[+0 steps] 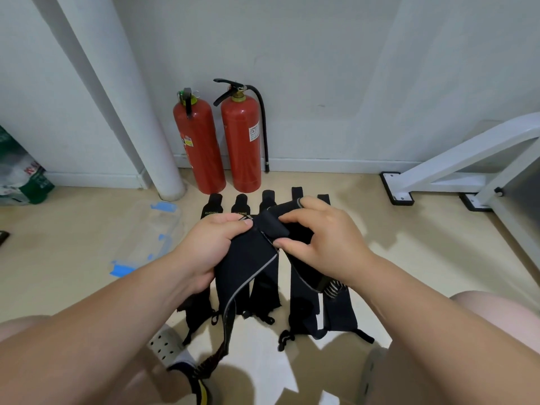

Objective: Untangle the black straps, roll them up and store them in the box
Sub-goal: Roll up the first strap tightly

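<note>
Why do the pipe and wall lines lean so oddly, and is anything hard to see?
Head view: the wide lens tilts the white pipe; soft shadows fall on the floor; the black strap in the left hand and right hand is so dark its folds barely show.

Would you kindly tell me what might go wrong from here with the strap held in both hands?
1. The held strap trails a long tail down beside the shoe; it may be stepped on or snag during rolling.
2. That tail hangs over the straps laid on the floor; pulling might drag them into a tangle.
3. The left hand and right hand hold only its upper end, so the roll may start loose.
</note>
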